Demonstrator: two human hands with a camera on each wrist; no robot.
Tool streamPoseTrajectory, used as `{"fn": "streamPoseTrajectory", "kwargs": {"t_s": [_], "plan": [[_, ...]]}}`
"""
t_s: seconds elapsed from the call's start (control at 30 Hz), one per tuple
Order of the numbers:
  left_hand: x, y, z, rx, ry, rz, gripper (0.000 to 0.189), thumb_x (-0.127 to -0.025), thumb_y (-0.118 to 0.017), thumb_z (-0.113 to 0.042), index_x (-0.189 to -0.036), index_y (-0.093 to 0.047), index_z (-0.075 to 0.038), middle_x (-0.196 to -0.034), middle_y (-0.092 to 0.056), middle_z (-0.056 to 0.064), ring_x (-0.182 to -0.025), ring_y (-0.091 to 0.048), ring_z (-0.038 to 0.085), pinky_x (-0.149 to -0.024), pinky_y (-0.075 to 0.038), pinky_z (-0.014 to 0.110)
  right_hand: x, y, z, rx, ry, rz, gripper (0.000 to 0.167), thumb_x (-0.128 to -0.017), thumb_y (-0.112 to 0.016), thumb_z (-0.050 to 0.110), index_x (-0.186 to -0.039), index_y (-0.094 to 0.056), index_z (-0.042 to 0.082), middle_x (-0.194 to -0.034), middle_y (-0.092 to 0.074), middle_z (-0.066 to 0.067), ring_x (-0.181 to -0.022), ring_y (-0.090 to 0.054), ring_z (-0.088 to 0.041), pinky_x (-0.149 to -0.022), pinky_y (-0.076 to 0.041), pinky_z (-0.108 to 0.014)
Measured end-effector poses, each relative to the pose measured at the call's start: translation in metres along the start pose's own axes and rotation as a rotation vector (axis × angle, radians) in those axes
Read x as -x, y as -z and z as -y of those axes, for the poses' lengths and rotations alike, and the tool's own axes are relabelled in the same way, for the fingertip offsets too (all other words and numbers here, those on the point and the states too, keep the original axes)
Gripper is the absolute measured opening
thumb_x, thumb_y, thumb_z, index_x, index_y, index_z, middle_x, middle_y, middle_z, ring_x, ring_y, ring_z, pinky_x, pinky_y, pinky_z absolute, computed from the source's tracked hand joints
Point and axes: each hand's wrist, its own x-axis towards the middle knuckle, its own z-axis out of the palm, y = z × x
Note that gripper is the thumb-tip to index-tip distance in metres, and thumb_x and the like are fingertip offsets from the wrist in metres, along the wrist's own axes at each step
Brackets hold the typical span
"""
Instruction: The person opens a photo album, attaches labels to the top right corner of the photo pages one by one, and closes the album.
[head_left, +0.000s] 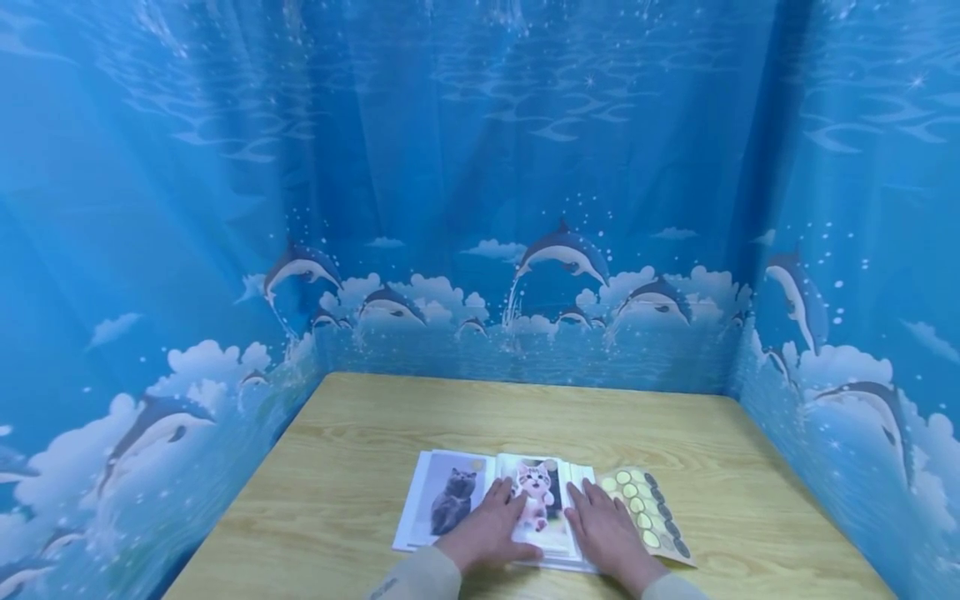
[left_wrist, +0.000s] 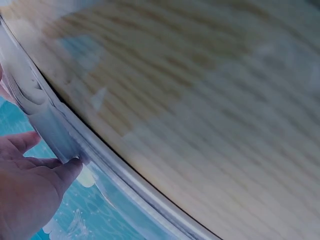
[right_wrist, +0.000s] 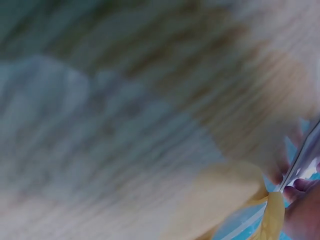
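An open photo album (head_left: 407, 523) lies on the table, with a grey cat picture (head_left: 452, 498) on the left page and a kitten picture (head_left: 535, 482) on the right one. My left hand (head_left: 491, 525) rests across the lower middle of the album, fingers extended; in the left wrist view this hand (left_wrist: 35, 182) has its fingertips against the pages. Palm down, my right hand (head_left: 607, 529) presses on the album's right edge with extended fingers. Beside and partly behind it lies a sheet of round gold and dark stickers (head_left: 647, 518), its yellowish edge (right_wrist: 272, 215) curling up in the right wrist view.
The wood-grain table (head_left: 337, 467) extends around the album on every side. A blue curtain (head_left: 480, 167) printed with dolphins and clouds hangs along the table's back and both sides.
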Motion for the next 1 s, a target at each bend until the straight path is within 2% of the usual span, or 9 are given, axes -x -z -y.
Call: {"fn": "streamPoseTrajectory", "kwargs": {"t_s": [0.27,0.53,0.7,0.87,1.0], "plan": [[0.002,0.002,0.003,0.032,0.005,-0.040,0.088,-0.081,-0.067,-0.064,-0.146,-0.048,-0.008,-0.157,-0.030,0.021,-0.144,-0.028,0.039,-0.114,-0.032,0.054,0.000,-0.002,-0.001,0.004,-0.018,0.021,0.051,-0.105,-0.045,0.034,-0.147,-0.045,0.004,-0.151,-0.037,-0.027,-0.139,-0.034,-0.045,-0.110,-0.024,-0.069],[0.005,0.010,0.009,0.008,-0.054,-0.120,0.076,-0.087,-0.062,-0.062,-0.142,-0.054,-0.010,-0.148,-0.046,0.018,-0.133,-0.047,0.034,-0.107,-0.043,0.050,-0.001,-0.003,0.001,-0.007,-0.046,0.045,0.052,-0.106,-0.043,0.035,-0.148,-0.044,0.005,-0.152,-0.035,-0.026,-0.140,-0.032,-0.045,-0.111,-0.022,-0.069],[0.012,0.019,0.014,0.114,-0.058,-0.161,0.071,-0.090,-0.064,-0.056,-0.142,-0.053,-0.009,-0.147,-0.048,0.016,-0.131,-0.048,0.034,-0.108,-0.042,0.052,-0.002,-0.003,0.001,-0.007,-0.047,0.045,0.052,-0.105,-0.043,0.035,-0.148,-0.043,0.004,-0.153,-0.035,-0.026,-0.140,-0.032,-0.045,-0.111,-0.022,-0.069],[0.017,0.020,0.025,0.165,-0.121,-0.245,0.060,-0.093,-0.066,-0.043,-0.140,-0.054,-0.006,-0.142,-0.053,0.016,-0.128,-0.052,0.034,-0.107,-0.043,0.051,0.000,-0.001,0.001,-0.017,-0.045,0.043,0.053,-0.106,-0.043,0.035,-0.149,-0.042,0.004,-0.153,-0.034,-0.025,-0.141,-0.031,-0.044,-0.112,-0.020,-0.069],[0.022,0.019,0.032,0.176,-0.186,-0.348,0.050,-0.092,-0.067,-0.028,-0.133,-0.058,0.000,-0.132,-0.061,0.017,-0.121,-0.058,0.033,-0.104,-0.047,0.047,0.001,0.000,0.002,-0.029,-0.044,0.049,0.053,-0.106,-0.042,0.035,-0.149,-0.042,0.004,-0.154,-0.034,-0.025,-0.141,-0.030,-0.044,-0.113,-0.019,-0.069]]}}
